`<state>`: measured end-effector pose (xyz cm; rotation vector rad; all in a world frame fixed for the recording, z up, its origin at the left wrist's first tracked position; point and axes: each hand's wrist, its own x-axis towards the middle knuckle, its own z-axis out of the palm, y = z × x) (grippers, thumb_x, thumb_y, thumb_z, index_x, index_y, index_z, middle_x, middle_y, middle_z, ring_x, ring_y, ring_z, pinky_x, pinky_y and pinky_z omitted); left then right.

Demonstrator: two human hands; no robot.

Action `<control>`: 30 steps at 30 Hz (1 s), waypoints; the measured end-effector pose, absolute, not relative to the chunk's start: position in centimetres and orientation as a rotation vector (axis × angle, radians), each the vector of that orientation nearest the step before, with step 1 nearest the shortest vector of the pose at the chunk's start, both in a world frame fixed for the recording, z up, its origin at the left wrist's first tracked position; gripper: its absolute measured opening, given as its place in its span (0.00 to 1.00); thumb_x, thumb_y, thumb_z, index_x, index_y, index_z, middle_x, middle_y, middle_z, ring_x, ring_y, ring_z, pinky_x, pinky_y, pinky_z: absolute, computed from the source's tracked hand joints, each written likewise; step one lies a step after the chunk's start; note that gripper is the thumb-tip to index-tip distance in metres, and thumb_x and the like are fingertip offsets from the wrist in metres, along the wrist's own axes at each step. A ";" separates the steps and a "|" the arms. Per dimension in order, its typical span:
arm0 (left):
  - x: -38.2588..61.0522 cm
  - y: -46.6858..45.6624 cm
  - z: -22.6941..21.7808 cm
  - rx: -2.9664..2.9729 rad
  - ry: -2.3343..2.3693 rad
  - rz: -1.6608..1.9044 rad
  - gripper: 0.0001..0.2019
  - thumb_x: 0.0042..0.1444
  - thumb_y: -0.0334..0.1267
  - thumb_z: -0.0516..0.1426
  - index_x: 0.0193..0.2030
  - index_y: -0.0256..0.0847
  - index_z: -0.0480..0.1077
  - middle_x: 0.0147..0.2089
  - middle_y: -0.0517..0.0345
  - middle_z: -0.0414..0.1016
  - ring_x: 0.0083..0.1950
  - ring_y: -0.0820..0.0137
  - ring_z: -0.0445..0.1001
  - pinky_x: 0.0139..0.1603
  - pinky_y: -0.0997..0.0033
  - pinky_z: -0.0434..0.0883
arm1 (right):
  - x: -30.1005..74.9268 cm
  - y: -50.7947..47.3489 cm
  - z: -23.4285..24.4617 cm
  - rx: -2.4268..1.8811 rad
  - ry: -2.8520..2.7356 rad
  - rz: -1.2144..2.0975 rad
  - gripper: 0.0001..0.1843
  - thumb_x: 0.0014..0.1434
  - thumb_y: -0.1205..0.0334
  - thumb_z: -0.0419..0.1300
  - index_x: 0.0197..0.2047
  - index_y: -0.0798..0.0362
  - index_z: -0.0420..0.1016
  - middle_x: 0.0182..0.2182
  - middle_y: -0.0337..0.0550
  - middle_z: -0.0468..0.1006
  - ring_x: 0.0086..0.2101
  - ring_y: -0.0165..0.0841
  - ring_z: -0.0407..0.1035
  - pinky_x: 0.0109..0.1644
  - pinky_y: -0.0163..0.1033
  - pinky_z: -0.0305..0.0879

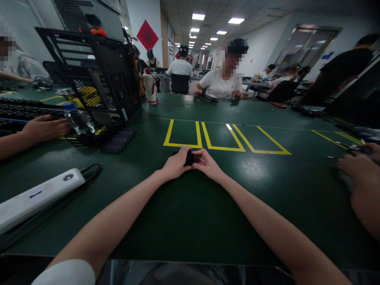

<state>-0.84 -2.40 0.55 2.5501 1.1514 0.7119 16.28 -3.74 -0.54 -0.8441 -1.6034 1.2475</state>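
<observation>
Close together over the green table (204, 221), my two hands meet at a small black object (189, 157). My left hand (177, 163) wraps round it from the left, with the thumb on the near side. From the right, the fingertips of my right hand (206, 161) pinch its other side. Most of the object is hidden by my fingers, so its kind does not show. Just beyond the hands, yellow tape (184, 145) marks several shapes on the table.
At left lies a white power bank-like device (41, 196) with a black cable. Behind it stand a clear bottle (78, 120), an open black computer case (103, 75) and a paper cup (150, 88). Neighbours' hands show at left (44, 128) and right (360, 166). A person sits opposite (222, 83).
</observation>
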 end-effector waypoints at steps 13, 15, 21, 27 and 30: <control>-0.7 -2.3 0.5 2.548 1.179 0.693 0.31 0.49 0.42 0.56 0.56 0.43 0.43 0.56 0.48 0.56 0.50 0.59 0.67 0.43 0.59 0.69 | 16.3 -3.5 -0.6 -0.880 -1.599 1.243 0.18 0.46 0.66 0.61 0.42 0.49 0.62 0.44 0.40 0.66 0.47 0.33 0.64 0.53 0.45 0.61; -0.8 -2.3 0.5 2.550 1.176 0.692 0.30 0.49 0.42 0.56 0.55 0.42 0.44 0.55 0.48 0.56 0.50 0.59 0.67 0.42 0.59 0.69 | 16.2 -3.7 -0.6 -0.861 -1.579 1.262 0.17 0.46 0.66 0.62 0.39 0.49 0.61 0.42 0.39 0.66 0.45 0.32 0.65 0.51 0.44 0.62; -0.7 -2.3 0.6 2.537 1.191 0.679 0.31 0.49 0.46 0.55 0.55 0.42 0.44 0.55 0.48 0.57 0.49 0.59 0.67 0.41 0.60 0.69 | 16.1 -3.5 -0.6 -0.936 -1.587 1.154 0.15 0.49 0.65 0.58 0.42 0.50 0.62 0.43 0.40 0.66 0.46 0.32 0.64 0.53 0.45 0.60; -0.8 -2.6 0.9 2.528 1.189 0.653 0.30 0.50 0.44 0.54 0.56 0.43 0.44 0.56 0.49 0.56 0.50 0.60 0.66 0.41 0.61 0.70 | 16.4 -3.6 -0.6 -0.909 -1.622 1.248 0.18 0.46 0.68 0.60 0.42 0.50 0.61 0.43 0.40 0.66 0.46 0.33 0.65 0.52 0.46 0.61; -0.9 -2.4 0.9 2.513 1.203 0.623 0.30 0.50 0.45 0.54 0.56 0.43 0.43 0.56 0.49 0.56 0.49 0.60 0.67 0.41 0.62 0.70 | 16.3 -3.6 -0.7 -0.929 -1.627 1.234 0.18 0.46 0.68 0.60 0.41 0.51 0.60 0.42 0.40 0.67 0.45 0.32 0.65 0.51 0.45 0.62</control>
